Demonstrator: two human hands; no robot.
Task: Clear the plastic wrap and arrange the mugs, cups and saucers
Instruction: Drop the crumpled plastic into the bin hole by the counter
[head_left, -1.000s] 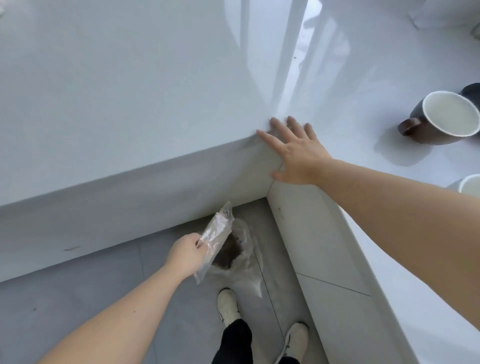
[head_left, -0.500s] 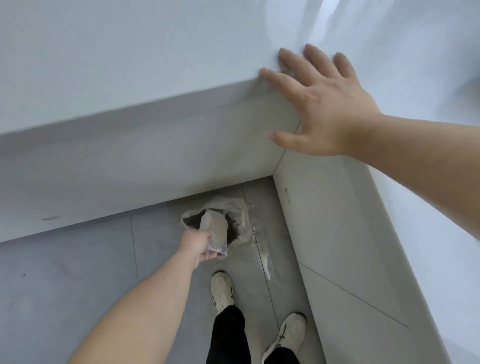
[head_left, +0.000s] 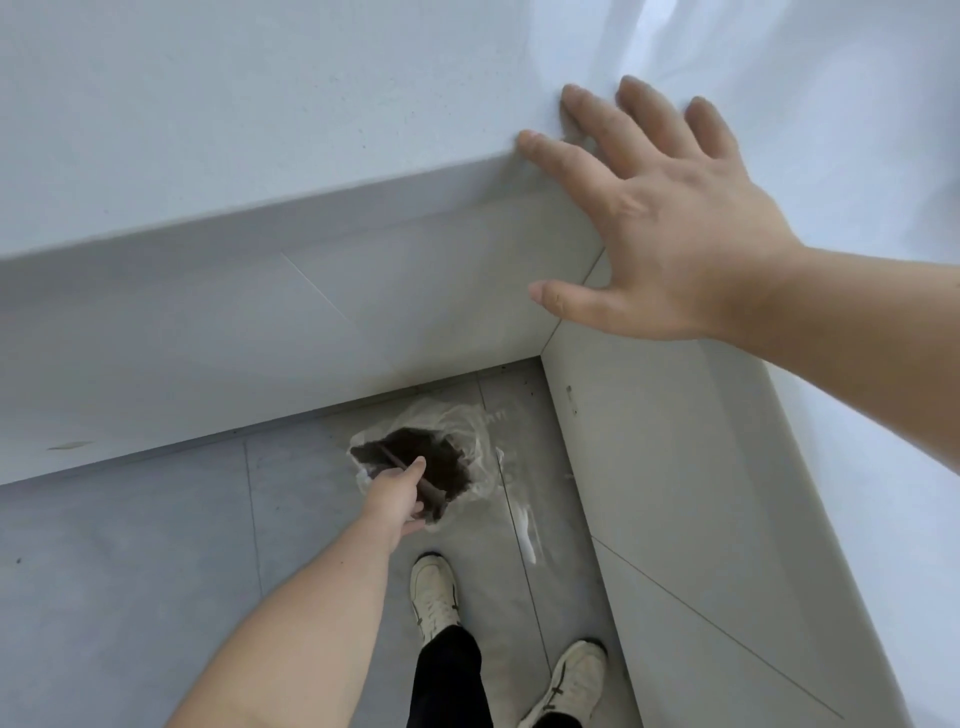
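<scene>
the right hand is spread flat on the inner corner of a smooth, glossy white bench, the fingers splayed and holding nothing, the thumb stretched out over the corner edge. the bench top is seen as an l shape, with plain matt grey panels dropping from its edge below the fingertips and the palm.

far below, the left hand is reached down toward the floor, which is laid in large, dull grey tiles with thin joints. its fingers are curled loosely, the forefinger pointed forward; whether anything is pinched in them cannot be told, since the underside is hidden. just beyond and around those fingertips a crumpled, translucent plastic bag is seen in the floor corner where the two bench panels meet. its thin film is wrinkled and cloudy white, and its mouth gapes as a dark, ragged-edged hole directly under the forefinger. a thin dark strip is seen crossing that opening beside the forefinger; what it is cannot be made out. the plastic wrap of the task cannot be told apart from the bag's own film.

behind the left wrist, two pale lace-up shoes with dark trim and black trouser legs are seen on the tiles.
</scene>
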